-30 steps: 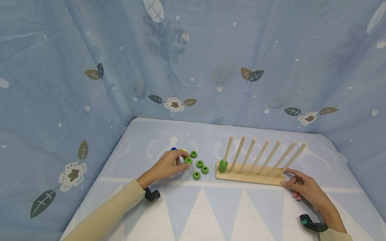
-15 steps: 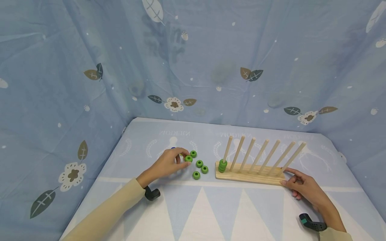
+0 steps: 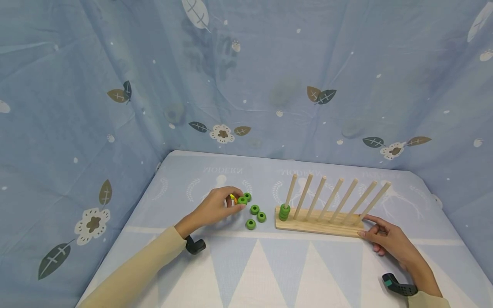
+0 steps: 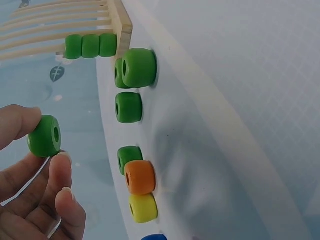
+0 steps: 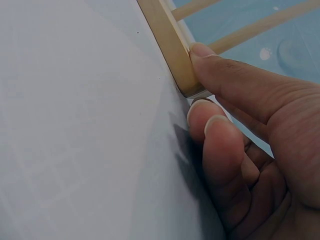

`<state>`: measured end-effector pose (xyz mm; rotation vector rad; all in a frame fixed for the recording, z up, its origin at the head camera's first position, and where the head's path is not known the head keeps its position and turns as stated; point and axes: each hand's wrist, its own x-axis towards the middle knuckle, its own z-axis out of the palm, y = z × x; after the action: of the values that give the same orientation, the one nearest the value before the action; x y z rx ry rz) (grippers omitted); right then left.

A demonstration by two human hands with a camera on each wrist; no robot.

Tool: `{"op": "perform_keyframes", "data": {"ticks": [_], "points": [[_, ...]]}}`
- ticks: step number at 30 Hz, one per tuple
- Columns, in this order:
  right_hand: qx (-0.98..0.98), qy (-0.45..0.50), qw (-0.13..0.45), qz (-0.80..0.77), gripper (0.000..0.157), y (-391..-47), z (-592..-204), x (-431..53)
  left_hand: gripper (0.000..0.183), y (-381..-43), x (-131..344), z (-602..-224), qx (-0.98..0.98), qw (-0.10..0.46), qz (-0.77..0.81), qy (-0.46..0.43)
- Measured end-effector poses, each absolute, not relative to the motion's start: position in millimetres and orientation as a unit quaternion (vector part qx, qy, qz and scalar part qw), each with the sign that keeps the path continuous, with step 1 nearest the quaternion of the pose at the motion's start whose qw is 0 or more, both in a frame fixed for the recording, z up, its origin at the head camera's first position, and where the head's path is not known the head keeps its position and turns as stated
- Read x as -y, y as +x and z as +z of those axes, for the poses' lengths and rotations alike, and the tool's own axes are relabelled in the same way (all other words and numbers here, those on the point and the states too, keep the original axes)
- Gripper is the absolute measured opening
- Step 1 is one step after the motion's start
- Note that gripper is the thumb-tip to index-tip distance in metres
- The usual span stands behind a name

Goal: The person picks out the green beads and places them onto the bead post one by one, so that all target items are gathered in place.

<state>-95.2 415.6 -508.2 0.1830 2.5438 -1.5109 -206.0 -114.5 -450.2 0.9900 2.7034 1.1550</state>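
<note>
At the table, left grip pinches a bead, right grip a crosswise rack.

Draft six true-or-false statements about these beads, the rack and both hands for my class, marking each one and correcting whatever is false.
1. The left grip pinches a green bead. True.
2. The right grip holds a bead. False: it holds one end of the rack.
3. The rack has seven pegs. True.
4. Two pegs bear beads. False: only one does, with three green beads.
5. Four loose green beads show on the table. True.
6. All the loose beads are green. False: an orange bead, a yellow bead and a blue bead lie there too.
</note>
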Motion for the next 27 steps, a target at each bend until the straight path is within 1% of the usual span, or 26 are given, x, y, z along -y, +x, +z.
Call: {"op": "perform_keyframes", "data": {"ticks": [6,16,22,27], "points": [[-0.856,0.062,0.087,-0.506,0.078,-95,-509,-416,0.028,-206,114,-446,-0.868,0.014,0.374,0.327],[-0.856,0.061,0.084,-0.506,0.078,-95,-509,-415,0.026,-205,114,-443,-0.871,0.014,0.376,0.315],[-0.854,0.061,0.082,-0.510,0.076,-95,-510,-415,0.027,-207,113,-442,-0.869,0.008,0.379,0.318],[-0.853,0.065,0.084,-0.511,0.077,-95,-510,-415,0.026,-207,110,-439,-0.868,-0.001,0.379,0.322]]}}
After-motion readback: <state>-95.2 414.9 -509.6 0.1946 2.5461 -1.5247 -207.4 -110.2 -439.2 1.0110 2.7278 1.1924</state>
